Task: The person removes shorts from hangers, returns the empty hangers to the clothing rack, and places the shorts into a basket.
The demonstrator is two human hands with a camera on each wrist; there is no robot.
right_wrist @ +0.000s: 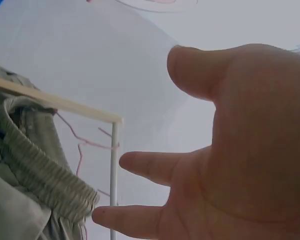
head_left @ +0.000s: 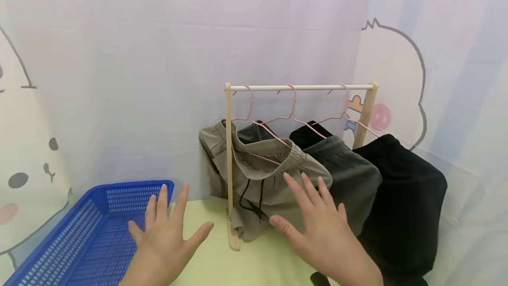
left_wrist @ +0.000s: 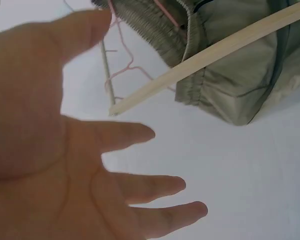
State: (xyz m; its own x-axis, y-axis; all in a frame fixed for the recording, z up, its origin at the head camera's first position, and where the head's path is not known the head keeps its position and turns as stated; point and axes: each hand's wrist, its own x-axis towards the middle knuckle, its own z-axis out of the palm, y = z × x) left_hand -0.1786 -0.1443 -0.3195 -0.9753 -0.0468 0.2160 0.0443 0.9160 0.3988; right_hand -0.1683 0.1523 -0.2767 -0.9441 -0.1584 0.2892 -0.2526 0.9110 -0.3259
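Observation:
My left hand point(head_left: 164, 237) is held up with spread fingers and nothing in it, over the near right side of a blue plastic basket point(head_left: 101, 189). Fingers also spread, my right hand point(head_left: 323, 228) hovers in front of khaki drawstring pants point(head_left: 274, 189); in the head view I cannot tell whether it touches them. The pants hang from a pink hanger point(head_left: 251, 105) at the rack's left end. Behind them, dark grey pants point(head_left: 345, 167) and black pants point(head_left: 405, 202) hang on two more pink hangers. Both wrist views show empty palms near the khaki waistband point(right_wrist: 55, 172).
The small clothes rack has a white rail point(head_left: 270, 88) and wooden posts point(head_left: 229, 153). It stands on a light green surface point(head_left: 198, 242). A pale curtain with cartoon prints point(head_left: 158, 78) surrounds the back and sides. A small dark object point(head_left: 319, 278) lies by my right wrist.

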